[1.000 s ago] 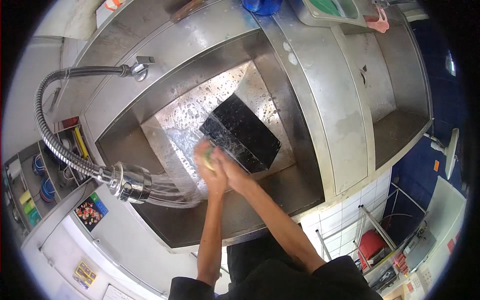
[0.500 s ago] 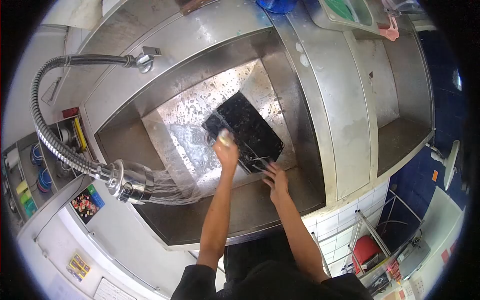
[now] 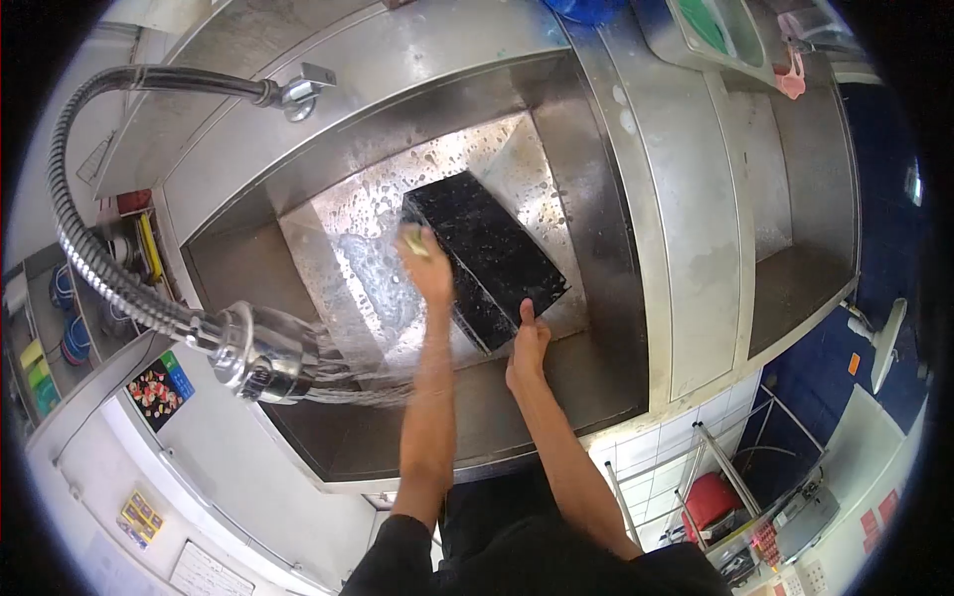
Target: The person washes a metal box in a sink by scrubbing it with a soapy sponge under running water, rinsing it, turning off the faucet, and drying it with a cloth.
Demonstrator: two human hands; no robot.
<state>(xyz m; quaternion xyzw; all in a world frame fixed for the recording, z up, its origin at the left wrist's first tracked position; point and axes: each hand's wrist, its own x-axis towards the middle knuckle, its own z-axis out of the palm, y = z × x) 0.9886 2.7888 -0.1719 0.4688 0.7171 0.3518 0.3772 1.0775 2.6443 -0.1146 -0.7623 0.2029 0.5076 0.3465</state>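
A black rectangular box-like object [image 3: 492, 238] lies tilted in the metal sink [image 3: 298, 263], with water drops on its surface. My left hand [image 3: 425, 263], slightly blurred, is closed on a small yellowish sponge [image 3: 415, 241] beside the object's left edge. At the object's near right corner is my right hand [image 3: 529, 343], its thumb on top and its other fingers wrapped under the edge. Water sprays from the faucet head [image 3: 263, 353] at the sink's left side, to the left of my hands.
A coiled metal hose [image 3: 62, 189] arches over the left side. At the upper right stands a metal container [image 3: 686, 45] with a green item, near a pink handle [image 3: 791, 74]. A second basin [image 3: 795, 199] is at the right. Shelves [image 3: 60, 318] hold bowls at the left.
My hands were together, then parted. My right hand has taken hold of the black object's near corner, and the object is now tilted up. My left hand has moved slightly left and up with the sponge.
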